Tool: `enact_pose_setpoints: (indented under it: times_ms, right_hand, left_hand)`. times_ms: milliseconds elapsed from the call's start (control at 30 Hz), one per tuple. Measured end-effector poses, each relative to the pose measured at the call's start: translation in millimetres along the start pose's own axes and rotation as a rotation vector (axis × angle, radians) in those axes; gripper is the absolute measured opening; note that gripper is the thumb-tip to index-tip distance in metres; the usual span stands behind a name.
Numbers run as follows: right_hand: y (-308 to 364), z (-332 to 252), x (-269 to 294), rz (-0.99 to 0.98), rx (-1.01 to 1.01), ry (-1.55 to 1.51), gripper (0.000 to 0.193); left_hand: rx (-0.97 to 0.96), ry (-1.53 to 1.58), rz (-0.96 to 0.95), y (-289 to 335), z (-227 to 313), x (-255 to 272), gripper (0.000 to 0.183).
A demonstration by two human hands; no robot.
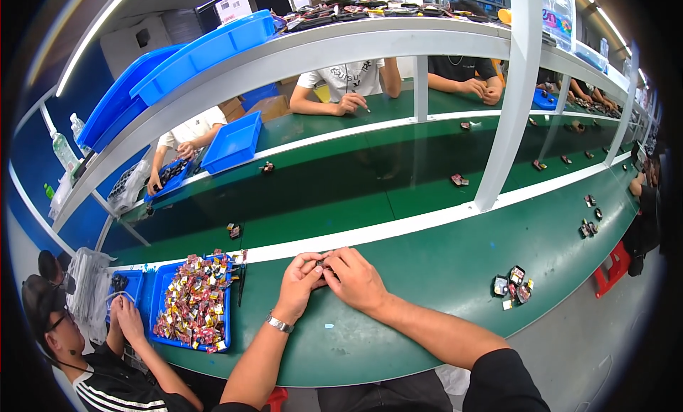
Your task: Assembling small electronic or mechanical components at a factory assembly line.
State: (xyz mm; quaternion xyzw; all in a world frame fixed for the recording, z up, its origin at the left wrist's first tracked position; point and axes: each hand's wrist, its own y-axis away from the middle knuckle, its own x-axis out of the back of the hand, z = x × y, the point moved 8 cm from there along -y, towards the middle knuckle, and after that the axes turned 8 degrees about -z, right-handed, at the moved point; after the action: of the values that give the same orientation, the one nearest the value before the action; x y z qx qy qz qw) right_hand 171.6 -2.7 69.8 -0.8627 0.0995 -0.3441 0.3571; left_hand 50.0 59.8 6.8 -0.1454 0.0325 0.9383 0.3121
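Over the green worktop, my left hand and my right hand meet, fingers closed together. Between the fingertips sits a small dark part, mostly covered, so its kind is unclear. To the left of my hands stands a blue tray heaped with small red, yellow and white wired parts. A thin black tool lies along that tray's right side. On the right of the worktop rests a cluster of small black-cased assemblies.
A green conveyor belt carrying scattered small parts runs beyond a white rail. White posts hold a shelf with blue trays overhead. A co-worker sits close at my left; others work across the belt.
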Motion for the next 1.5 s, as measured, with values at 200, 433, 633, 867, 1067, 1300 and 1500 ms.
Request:
enact_pose_setpoints:
  times_ms: [200,433,633,867,1067,1300,1500]
  right_hand:
    - [-0.1,-1.0,-3.2,-0.05,-0.014,0.015,0.016]
    - [1.6,-6.6,0.8,-0.015,0.082,0.143,0.018]
    - [2.2,-7.4,1.4,-0.027,0.125,0.186,0.019]
    - [3.2,-11.6,-0.1,-0.023,0.179,0.224,0.013]
    - [3.4,-12.1,-0.6,0.024,0.204,0.258,0.015]
    - [9.6,-14.3,-14.5,-0.05,0.202,0.354,0.023]
    - [4.7,-18.5,-12.2,-0.102,0.147,0.214,0.034]
  left_hand:
    - [-0.039,-0.104,0.116,1.2,-1.9,6.6,0.017]
    - [-0.038,-0.106,0.07,1.3,-2.8,5.3,0.022]
    - [-0.037,-0.045,-0.079,0.9,-1.6,-2.1,0.036]
    - [-0.035,-0.046,-0.088,1.0,-2.4,-2.3,0.034]
    - [-0.034,-0.059,-0.073,0.4,0.8,-6.1,0.034]
    - [-0.042,-0.063,-0.035,-0.8,0.9,-5.1,0.033]
    - [-0.063,0.005,-0.019,-0.5,-4.5,8.8,0.032]
